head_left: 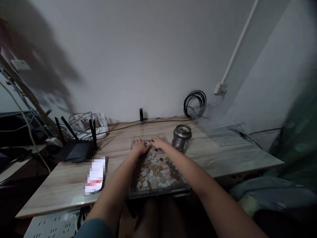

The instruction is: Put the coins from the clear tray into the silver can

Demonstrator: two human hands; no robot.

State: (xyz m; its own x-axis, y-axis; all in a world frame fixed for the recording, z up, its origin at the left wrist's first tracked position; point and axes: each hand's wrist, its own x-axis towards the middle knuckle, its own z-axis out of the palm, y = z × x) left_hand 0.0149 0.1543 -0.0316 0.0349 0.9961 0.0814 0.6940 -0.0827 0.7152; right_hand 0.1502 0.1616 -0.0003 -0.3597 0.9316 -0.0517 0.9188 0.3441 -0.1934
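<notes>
Many loose silver and brown coins (153,170) lie spread in a shallow clear plastic tray (160,191) at the table's front edge. At the far end of this tray, my left hand (140,146) has its fingers curled round some coins. My right hand (158,142) is close beside it, fingers bent down on coins, with a gold-coloured one showing at the fingertips. How many coins each hand has is too small to tell. Just right of my right hand stands a dark metallic jar (182,137) with a slotted lid.
A phone (96,175) lies on the wooden table (119,132) to the left, before a black router (78,150). Against the wall are a small black bottle (141,115) and a coiled black cable (195,103). Clear plastic panels (223,132) stand at the right.
</notes>
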